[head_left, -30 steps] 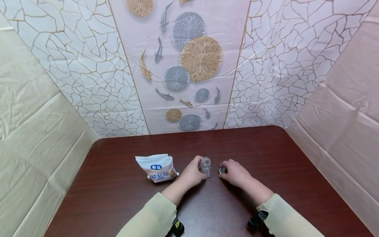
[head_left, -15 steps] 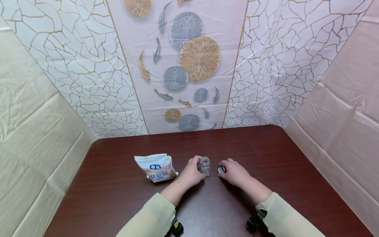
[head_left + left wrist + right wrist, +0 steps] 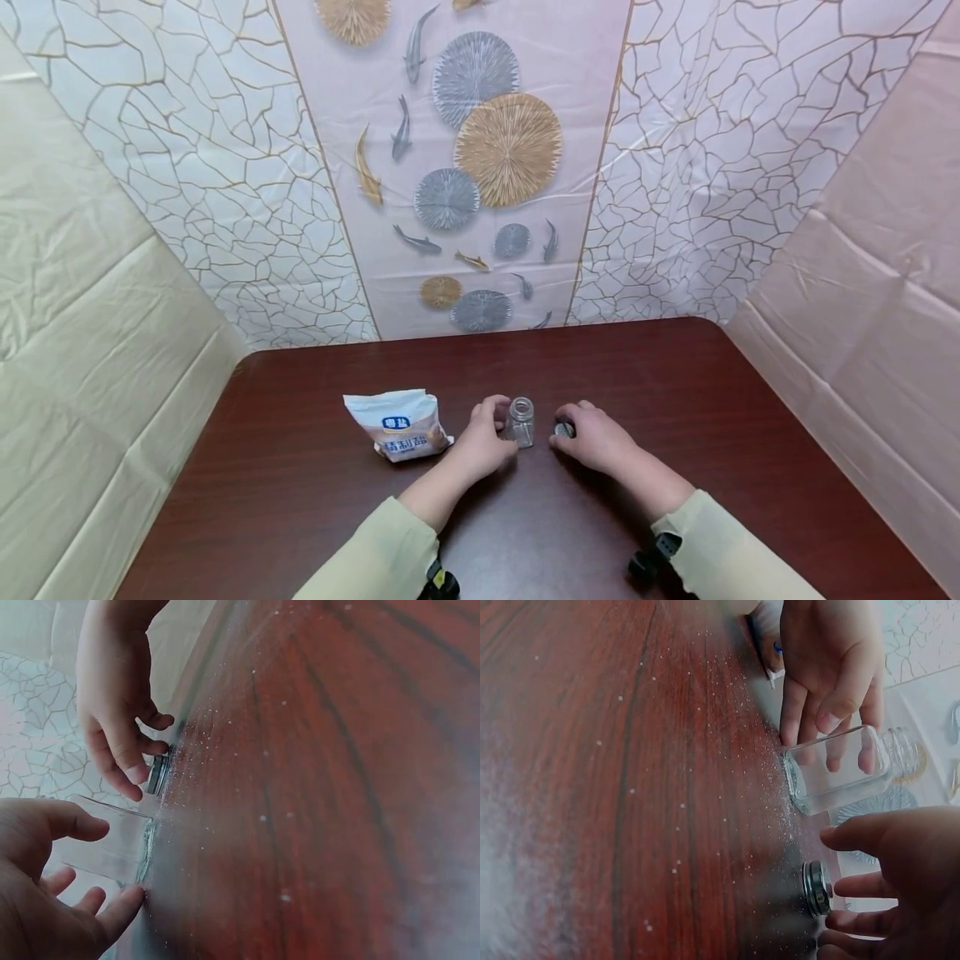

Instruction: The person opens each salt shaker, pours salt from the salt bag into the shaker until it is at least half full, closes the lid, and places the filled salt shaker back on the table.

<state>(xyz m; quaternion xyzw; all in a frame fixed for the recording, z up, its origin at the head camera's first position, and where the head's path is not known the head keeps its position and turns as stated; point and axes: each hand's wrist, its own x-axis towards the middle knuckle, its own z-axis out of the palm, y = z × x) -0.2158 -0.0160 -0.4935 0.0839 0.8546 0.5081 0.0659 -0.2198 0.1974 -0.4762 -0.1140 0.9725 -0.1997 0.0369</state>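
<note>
A small clear glass jar [image 3: 521, 423] stands upright and uncapped on the table. My left hand [image 3: 482, 440] is just left of it, fingers and thumb spread; in the left wrist view the thumb [image 3: 86, 825] is apart from the glass, and I cannot tell whether a fingertip touches it. Right of the jar, a round metal lid [image 3: 817, 888] lies flat on the table. My right hand [image 3: 596, 437] is over the lid, its fingers at the lid's edge and its thumb [image 3: 847, 834] raised away from it.
A white and pink printed bag [image 3: 405, 429] with blue lettering stands left of the left hand. The dark red-brown table [image 3: 637, 367] ends at a patterned wall covering [image 3: 480, 208]. Pale cloth panels [image 3: 847, 308] hang on both sides.
The lid, tilted between the right fingers before, now lies flat with the fingers loosened. My left hand has let go of the jar and drawn slightly left.
</note>
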